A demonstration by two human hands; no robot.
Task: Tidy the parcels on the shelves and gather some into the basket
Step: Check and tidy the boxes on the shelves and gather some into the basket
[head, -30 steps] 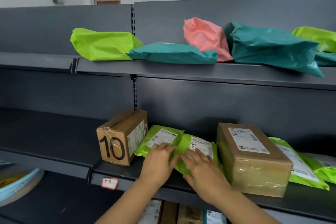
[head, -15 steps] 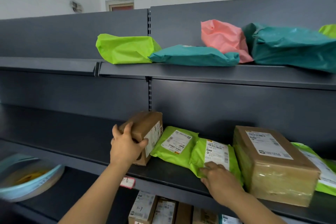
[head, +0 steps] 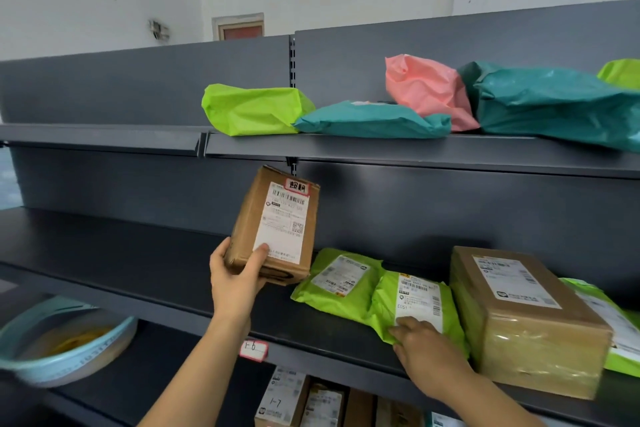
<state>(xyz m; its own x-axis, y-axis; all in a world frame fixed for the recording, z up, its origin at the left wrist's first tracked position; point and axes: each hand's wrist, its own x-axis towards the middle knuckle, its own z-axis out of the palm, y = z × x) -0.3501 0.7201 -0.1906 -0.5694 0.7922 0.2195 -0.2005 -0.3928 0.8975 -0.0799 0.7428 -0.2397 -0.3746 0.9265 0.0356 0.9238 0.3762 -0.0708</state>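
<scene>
Grey middle shelf (head: 138, 253), cardboard box (head: 277, 225) aloft in left hand (head: 235, 281).

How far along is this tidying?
Done: unclear; the pale blue round basket holds something yellow, blurred. In hand: the left hand grips a small brown cardboard box above the middle shelf; the right hand rests on a lime-green plastic mailer. Left: the box is outside the basket, and a pink plastic mailer and a teal plastic mailer lie jumbled on the top shelf.
</scene>
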